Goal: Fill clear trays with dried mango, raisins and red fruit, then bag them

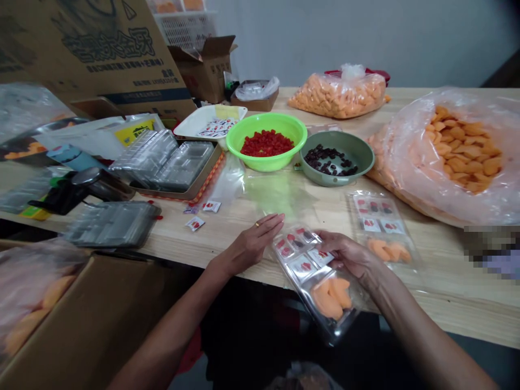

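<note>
My right hand (348, 255) grips a clear plastic compartment tray (296, 281) by its right edge and holds it tilted over the table's front edge. Orange pieces (332, 297) fill its large lower compartment. Two white packets (303, 267) with red print sit in the middle ones, and small red and dark pieces lie in the top row. My left hand (258, 238), with a ring on one finger, is stretched out flat beside the tray's upper left corner; whether it touches the tray I cannot tell. A similar filled tray (382, 227) lies flat on the table to the right.
Behind stand a green bowl (266, 162) of red pieces and a grey-green bowl (337, 176) of dark pieces. Large bags of orange pieces (467, 146) sit at the right. Stacked clear trays (111, 223), loose packets (195, 223) and a cardboard box (97, 314) are at the left.
</note>
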`<state>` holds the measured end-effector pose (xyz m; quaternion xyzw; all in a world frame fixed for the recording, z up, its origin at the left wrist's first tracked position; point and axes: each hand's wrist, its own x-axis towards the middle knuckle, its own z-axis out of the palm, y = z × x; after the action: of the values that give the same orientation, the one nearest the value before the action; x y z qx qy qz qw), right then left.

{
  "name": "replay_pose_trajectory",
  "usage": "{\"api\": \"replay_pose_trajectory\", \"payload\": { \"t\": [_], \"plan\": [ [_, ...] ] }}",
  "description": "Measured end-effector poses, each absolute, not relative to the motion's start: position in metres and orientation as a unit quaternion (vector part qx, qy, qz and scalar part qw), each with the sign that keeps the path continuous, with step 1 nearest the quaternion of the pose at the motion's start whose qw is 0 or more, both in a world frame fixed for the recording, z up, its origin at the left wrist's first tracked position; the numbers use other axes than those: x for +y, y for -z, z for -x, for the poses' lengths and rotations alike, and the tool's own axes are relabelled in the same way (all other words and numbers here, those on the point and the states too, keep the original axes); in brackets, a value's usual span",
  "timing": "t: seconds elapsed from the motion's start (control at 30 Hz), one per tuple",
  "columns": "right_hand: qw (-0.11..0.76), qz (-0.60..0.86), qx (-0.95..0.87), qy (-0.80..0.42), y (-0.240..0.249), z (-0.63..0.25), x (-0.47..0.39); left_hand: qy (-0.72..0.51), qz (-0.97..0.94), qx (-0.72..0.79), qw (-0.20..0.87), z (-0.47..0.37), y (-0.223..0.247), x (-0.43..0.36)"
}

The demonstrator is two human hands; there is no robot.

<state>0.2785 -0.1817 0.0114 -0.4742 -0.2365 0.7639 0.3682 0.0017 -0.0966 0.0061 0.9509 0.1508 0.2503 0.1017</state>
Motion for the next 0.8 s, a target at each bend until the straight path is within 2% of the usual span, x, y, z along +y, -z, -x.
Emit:
{"api": "replay_pose_trajectory", "payload": {
  "t": [0.23, 0.4, 0.6, 0.67, 0.8],
  "plan": [
    [0.461, 0.51, -0.225, -0.69, -0.012, -0.258, -0.174, -0.26, -0.956, 0.124, 0.06, -0.022, 0.013, -0.11],
    [0.543, 0.541, -0.205, -0.608, -0.008, -0.24, -0.169, -0.245, -0.957, 0.105, 0.116, -0.023, 0.002, -0.122],
    [0.564, 0.582, -0.241, -0.534, 0.009, -0.239, -0.168, -0.246, -0.919, 0.252, 0.178, -0.016, -0.025, -0.169],
    [0.517, 0.637, -0.328, -0.468, 0.013, -0.242, -0.169, -0.204, -0.927, 0.271, 0.162, -0.023, -0.018, -0.187],
    [0.269, 0.777, -0.544, -0.166, 0.008, -0.244, -0.168, -0.169, -0.935, 0.292, 0.109, -0.037, 0.004, -0.196]
  ]
}}
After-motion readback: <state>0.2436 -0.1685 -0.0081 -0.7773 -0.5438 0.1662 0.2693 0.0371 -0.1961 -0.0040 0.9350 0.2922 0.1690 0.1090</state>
